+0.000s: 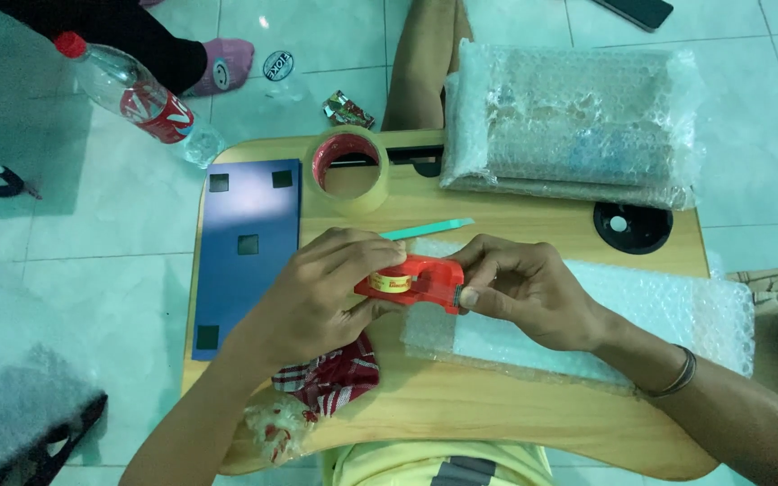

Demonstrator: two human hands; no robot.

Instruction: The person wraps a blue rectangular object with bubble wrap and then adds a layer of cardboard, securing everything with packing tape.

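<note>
Both hands hold a small red tape dispenser (427,277) with a yellowish tape roll in it, above a wooden lap table (515,405). My left hand (321,292) curls over the roll end of the dispenser. My right hand (520,288) pinches its right end between thumb and fingers. Under my right hand lies a flat item wrapped in bubble wrap (659,315). A thin teal strip (425,229) rests on the table just beyond my hands.
A wide roll of clear tape (348,171), a dark blue flat panel (247,252) and a large bubble-wrapped bundle (578,121) sit on the table. A red checked cloth (339,378) lies near me. A plastic bottle (132,90) and another person's socked foot (218,67) are on the tiled floor.
</note>
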